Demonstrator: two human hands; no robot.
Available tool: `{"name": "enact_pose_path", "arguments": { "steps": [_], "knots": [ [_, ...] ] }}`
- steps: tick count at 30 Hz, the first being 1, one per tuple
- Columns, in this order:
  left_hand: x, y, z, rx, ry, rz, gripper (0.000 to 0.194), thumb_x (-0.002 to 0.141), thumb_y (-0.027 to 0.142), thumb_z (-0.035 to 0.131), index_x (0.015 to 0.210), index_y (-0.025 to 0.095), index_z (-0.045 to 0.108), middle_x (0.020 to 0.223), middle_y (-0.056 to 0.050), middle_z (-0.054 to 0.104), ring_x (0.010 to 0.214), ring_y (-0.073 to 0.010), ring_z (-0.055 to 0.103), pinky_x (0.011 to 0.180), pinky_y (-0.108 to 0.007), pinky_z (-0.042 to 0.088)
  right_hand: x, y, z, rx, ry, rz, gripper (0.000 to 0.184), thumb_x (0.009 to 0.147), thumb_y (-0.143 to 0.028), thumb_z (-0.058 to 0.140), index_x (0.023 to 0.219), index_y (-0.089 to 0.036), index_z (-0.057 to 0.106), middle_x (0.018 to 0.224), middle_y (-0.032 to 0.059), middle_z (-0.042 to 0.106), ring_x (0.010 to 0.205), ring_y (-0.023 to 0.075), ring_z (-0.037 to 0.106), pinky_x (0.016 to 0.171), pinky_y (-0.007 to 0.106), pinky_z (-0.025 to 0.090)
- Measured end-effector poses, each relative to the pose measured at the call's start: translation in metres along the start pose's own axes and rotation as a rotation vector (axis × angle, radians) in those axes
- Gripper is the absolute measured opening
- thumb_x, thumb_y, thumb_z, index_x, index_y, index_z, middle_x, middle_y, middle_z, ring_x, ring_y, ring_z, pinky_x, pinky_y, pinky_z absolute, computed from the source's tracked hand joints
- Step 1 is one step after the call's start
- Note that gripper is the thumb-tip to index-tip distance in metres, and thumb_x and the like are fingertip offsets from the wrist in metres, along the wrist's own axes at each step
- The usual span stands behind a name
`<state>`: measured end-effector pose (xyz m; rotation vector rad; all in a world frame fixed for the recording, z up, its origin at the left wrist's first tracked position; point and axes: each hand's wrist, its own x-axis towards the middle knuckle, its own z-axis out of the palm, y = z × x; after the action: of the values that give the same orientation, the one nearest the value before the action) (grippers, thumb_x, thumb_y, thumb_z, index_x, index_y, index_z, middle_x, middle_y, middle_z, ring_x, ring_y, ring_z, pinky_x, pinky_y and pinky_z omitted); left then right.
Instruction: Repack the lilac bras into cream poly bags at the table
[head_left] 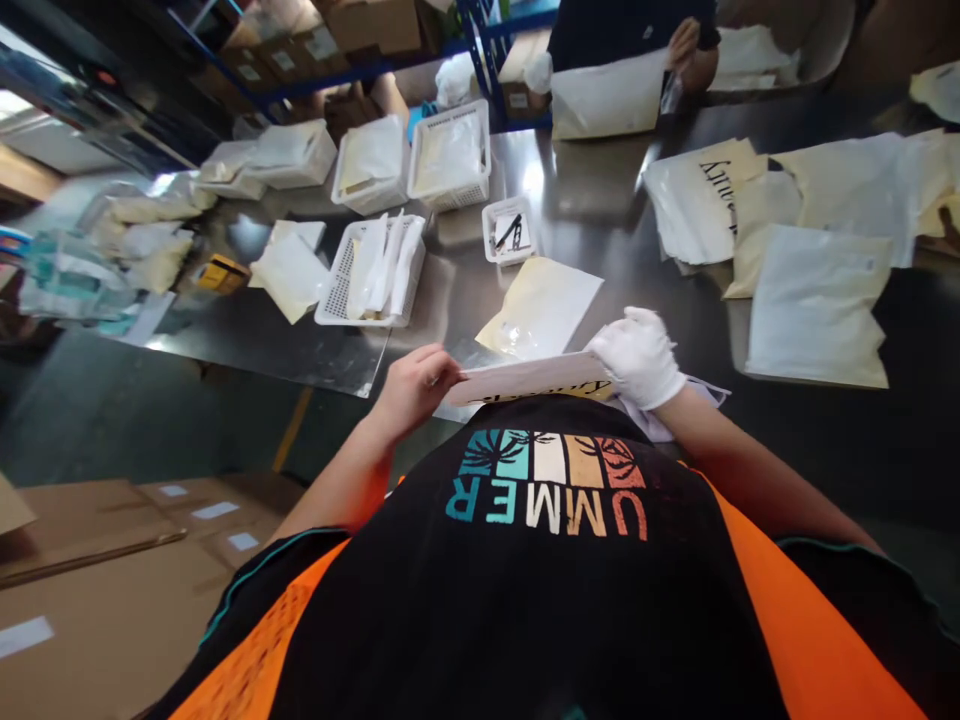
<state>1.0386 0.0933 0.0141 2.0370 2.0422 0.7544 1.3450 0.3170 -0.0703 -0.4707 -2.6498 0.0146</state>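
My bare left hand (420,388) pinches the left edge of a flat white packet (525,378) with black lettering. My right hand (639,357), in a white glove, grips the right end of the same packet. It is held tilted close to my belly at the table's near edge, and my shirt hides its lower part. Just beyond it, a white and yellowish packet (551,305) lies flat on the table. Some pale lilac cloth or film (656,420) shows under my right wrist.
On the metal table (442,270) stand a white basket of packets (373,270) and a small tray with a black cutter-like tool (508,232). More baskets (450,155) line the far side. Packets (817,300) pile up at right. Opposite, a person holds a packet (609,95). Cartons (135,580) stand lower left.
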Motion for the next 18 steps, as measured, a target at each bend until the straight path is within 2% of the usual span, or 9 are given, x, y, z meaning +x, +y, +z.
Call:
{"name": "enact_pose_path", "arguments": {
  "steps": [2,5,7,10,12,14,16,18],
  "knots": [
    [-0.006,-0.014,-0.011,0.015,-0.074,-0.061,0.024,0.102,0.028,0.066,0.08,0.019,0.067,0.079,-0.004,0.068,0.075,-0.0167,0.061,0.071,-0.026,0.047,-0.014,0.018,-0.003,0.032,0.032,0.068,0.033,0.108,-0.026,0.046,0.092,-0.024,0.074,0.085,0.0077,0.073,0.086,0.023,0.06,0.113,0.051,0.044],
    [-0.009,-0.028,-0.017,0.085,-0.285,-0.078,0.02,0.098,0.033,0.072,0.084,0.02,0.069,0.086,-0.005,0.07,0.084,-0.021,0.064,0.077,-0.03,0.05,-0.02,0.018,-0.009,0.092,0.06,0.054,0.033,0.108,-0.025,0.045,0.09,-0.025,0.072,0.086,0.0088,0.074,0.087,0.0243,0.06,0.112,0.052,0.046],
    [-0.003,-0.027,-0.007,0.119,-0.386,-0.048,0.016,0.095,0.036,0.076,0.096,0.02,0.074,0.097,-0.008,0.073,0.092,-0.0246,0.067,0.083,-0.033,0.052,-0.014,0.005,-0.013,0.087,0.063,0.007,0.033,0.108,-0.023,0.043,0.09,-0.025,0.071,0.083,0.0064,0.072,0.085,0.0234,0.059,0.11,0.05,0.048],
    [0.013,-0.009,0.026,0.053,-0.485,0.041,0.026,0.097,0.034,0.074,0.118,0.019,0.076,0.114,-0.011,0.076,0.099,-0.0249,0.07,0.087,-0.033,0.053,-0.004,-0.014,-0.018,0.023,0.084,-0.05,0.034,0.108,-0.02,0.042,0.09,-0.026,0.07,0.079,0.0043,0.069,0.082,0.0226,0.057,0.105,0.046,0.05],
    [0.023,0.005,0.05,0.012,-0.519,0.085,0.016,0.102,0.028,0.065,0.108,0.019,0.077,0.106,-0.009,0.076,0.091,-0.0214,0.07,0.079,-0.029,0.05,-0.002,-0.018,-0.021,-0.006,0.097,-0.082,0.034,0.109,-0.022,0.042,0.09,-0.025,0.071,0.078,0.0047,0.068,0.081,0.0228,0.056,0.101,0.045,0.05],
    [0.029,0.014,0.066,0.003,-0.5,0.087,0.022,0.103,0.024,0.061,0.084,0.018,0.071,0.087,-0.006,0.071,0.076,-0.018,0.065,0.069,-0.028,0.043,-0.003,-0.017,-0.024,-0.012,0.096,-0.083,0.036,0.11,-0.025,0.042,0.089,-0.023,0.071,0.078,0.0054,0.068,0.079,0.0227,0.055,0.095,0.045,0.049],
    [0.03,0.016,0.073,-0.01,-0.46,0.078,0.033,0.101,0.026,0.065,0.069,0.019,0.059,0.076,-0.003,0.063,0.067,-0.0157,0.058,0.063,-0.028,0.036,-0.007,-0.013,-0.026,-0.012,0.081,-0.049,0.038,0.111,-0.03,0.042,0.088,-0.022,0.072,0.078,0.0066,0.066,0.078,0.0228,0.054,0.089,0.044,0.047],
    [0.029,0.015,0.072,-0.016,-0.427,0.073,0.041,0.098,0.033,0.072,0.065,0.02,0.052,0.071,-0.001,0.059,0.062,-0.0142,0.051,0.06,-0.028,0.031,-0.011,-0.009,-0.027,0.015,0.054,0.003,0.041,0.111,-0.034,0.042,0.087,-0.021,0.072,0.079,0.0077,0.065,0.079,0.0233,0.054,0.087,0.043,0.046]
  ]
}}
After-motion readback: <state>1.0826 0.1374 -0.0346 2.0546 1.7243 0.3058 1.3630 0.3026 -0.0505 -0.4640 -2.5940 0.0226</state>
